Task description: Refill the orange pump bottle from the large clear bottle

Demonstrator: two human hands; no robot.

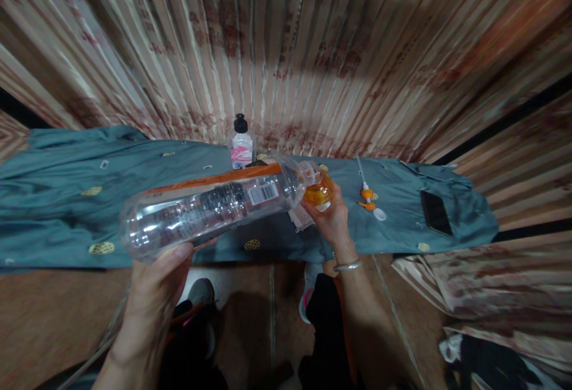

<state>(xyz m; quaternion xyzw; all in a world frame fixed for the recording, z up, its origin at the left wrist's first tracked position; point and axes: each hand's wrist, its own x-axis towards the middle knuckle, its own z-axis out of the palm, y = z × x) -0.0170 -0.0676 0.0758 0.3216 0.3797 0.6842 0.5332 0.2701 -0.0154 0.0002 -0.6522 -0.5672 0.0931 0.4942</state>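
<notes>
A large clear plastic bottle point(210, 208) with an orange stripe and a barcode lies tilted almost level across the middle. My left hand point(163, 268) grips it from below near its base, thumb along the side. Its neck points right and meets a small orange see-through bottle point(318, 190); whether the two touch at the rim I cannot tell. Fingers of my right hand point(333, 217) are wrapped round this orange bottle. To the right, an orange pump head point(367, 196) with a thin tube lies on the cloth beside a small clear disc point(379, 214).
Behind the large bottle stands a white bottle point(242, 150) with a pink label and black cap. A dark phone point(435, 212) lies at the right on the green cloth point(53, 199) covering a narrow surface. A pleated curtain point(286, 50) hangs behind it.
</notes>
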